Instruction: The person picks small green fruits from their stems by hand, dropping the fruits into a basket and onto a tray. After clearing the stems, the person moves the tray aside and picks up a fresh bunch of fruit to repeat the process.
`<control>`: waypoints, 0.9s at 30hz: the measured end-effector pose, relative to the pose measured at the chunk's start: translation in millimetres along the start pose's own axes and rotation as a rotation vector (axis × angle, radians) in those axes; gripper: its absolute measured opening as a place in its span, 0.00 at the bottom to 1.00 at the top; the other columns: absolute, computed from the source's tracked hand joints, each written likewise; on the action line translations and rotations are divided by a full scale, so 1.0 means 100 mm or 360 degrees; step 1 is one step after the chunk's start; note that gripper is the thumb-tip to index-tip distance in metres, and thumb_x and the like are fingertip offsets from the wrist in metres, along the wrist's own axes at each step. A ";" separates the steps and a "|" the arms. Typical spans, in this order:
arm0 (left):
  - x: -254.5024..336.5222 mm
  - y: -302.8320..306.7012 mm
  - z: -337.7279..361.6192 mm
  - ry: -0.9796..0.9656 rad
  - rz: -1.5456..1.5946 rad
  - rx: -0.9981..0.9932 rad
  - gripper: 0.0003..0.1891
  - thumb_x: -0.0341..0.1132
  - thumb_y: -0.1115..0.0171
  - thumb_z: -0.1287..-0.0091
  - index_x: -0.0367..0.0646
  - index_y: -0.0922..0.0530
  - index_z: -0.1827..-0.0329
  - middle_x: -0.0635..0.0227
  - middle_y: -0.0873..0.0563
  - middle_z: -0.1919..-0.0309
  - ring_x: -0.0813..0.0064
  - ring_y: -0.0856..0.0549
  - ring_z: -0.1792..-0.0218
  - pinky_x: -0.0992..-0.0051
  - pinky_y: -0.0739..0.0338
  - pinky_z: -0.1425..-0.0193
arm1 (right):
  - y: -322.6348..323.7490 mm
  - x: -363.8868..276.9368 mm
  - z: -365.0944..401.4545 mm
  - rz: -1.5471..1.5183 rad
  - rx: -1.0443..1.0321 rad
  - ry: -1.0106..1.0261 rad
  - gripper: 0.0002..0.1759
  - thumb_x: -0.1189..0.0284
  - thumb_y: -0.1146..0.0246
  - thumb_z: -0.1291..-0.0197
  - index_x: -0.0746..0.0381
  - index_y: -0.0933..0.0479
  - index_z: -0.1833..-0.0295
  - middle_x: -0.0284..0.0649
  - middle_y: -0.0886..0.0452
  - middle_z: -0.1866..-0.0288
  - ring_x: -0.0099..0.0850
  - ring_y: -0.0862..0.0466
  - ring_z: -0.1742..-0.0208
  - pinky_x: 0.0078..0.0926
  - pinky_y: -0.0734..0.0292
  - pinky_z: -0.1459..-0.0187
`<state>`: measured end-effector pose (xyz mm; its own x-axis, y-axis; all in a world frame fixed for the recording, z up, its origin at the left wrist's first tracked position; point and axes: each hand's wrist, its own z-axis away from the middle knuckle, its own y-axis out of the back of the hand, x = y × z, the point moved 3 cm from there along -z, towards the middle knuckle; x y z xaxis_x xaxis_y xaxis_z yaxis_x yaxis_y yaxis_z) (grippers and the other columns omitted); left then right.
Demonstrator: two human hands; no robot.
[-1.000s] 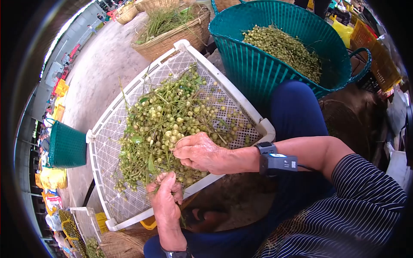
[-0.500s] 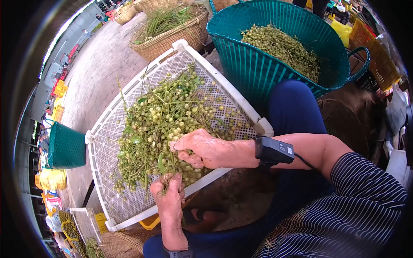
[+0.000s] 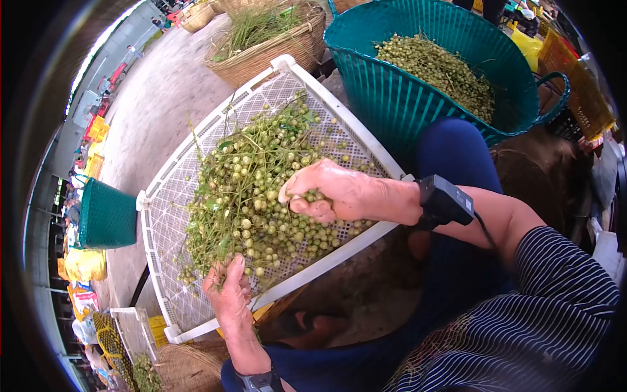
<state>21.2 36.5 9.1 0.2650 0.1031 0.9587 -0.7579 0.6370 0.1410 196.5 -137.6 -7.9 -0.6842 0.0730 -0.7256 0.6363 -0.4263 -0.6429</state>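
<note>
A white mesh tray (image 3: 346,118) lies before me, heaped with small round green fruits on thin stems (image 3: 243,175). My right hand (image 3: 336,193) is curled over the right side of the heap, its fingers closed around several loose green fruits (image 3: 314,195). At the tray's near edge, my left hand (image 3: 230,291) grips a bunch of stems (image 3: 221,273) between thumb and fingers. Exactly how many stems it holds is hidden. Loose fruits are scattered over the mesh around the heap.
A large teal basket (image 3: 385,98) with picked fruits (image 3: 437,73) stands at the right behind the tray. Beyond the tray is a wicker basket (image 3: 271,57) of green stems. Another teal basket (image 3: 108,214) is at left. My knee (image 3: 457,150) rises right of the tray.
My hands have moved apart: the right went up and to the right with fruits in its fingers, the left slightly leftward with the stems. The view has shifted a little.
</note>
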 end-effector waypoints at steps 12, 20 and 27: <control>0.21 0.31 -0.09 -0.0172 0.0094 0.0102 0.04 0.27 0.36 0.43 0.40 0.23 0.71 0.67 0.19 0.75 0.86 0.30 0.86 0.87 0.46 0.88 | -0.06 0.09 -0.07 0.0780 -0.0032 0.0423 0.10 0.73 0.41 0.43 0.71 0.22 0.63 0.33 0.26 0.80 0.16 0.35 0.86 0.15 0.46 0.86; 0.35 0.26 0.05 -0.0048 0.0176 0.0123 0.12 0.26 0.35 0.44 0.46 0.31 0.65 0.72 0.21 0.73 0.88 0.29 0.79 0.90 0.41 0.83 | -0.28 0.16 -0.27 0.1217 -0.0002 0.1001 0.12 0.71 0.39 0.44 0.70 0.21 0.60 0.39 0.24 0.79 0.22 0.28 0.79 0.23 0.31 0.76; 0.32 0.17 0.13 -0.0055 0.0130 0.0131 0.21 0.26 0.34 0.46 0.51 0.40 0.60 0.73 0.22 0.67 0.84 0.22 0.72 0.89 0.36 0.81 | -0.36 0.12 -0.29 0.1104 -0.0095 0.1096 0.13 0.71 0.38 0.46 0.71 0.23 0.60 0.43 0.22 0.77 0.25 0.23 0.76 0.27 0.30 0.74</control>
<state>9.4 40.4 45.7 0.1807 0.1248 0.9756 -0.8229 0.5624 0.0805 176.2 -95.8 -0.4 0.1945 0.3417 -0.9194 0.8488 -0.5285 -0.0168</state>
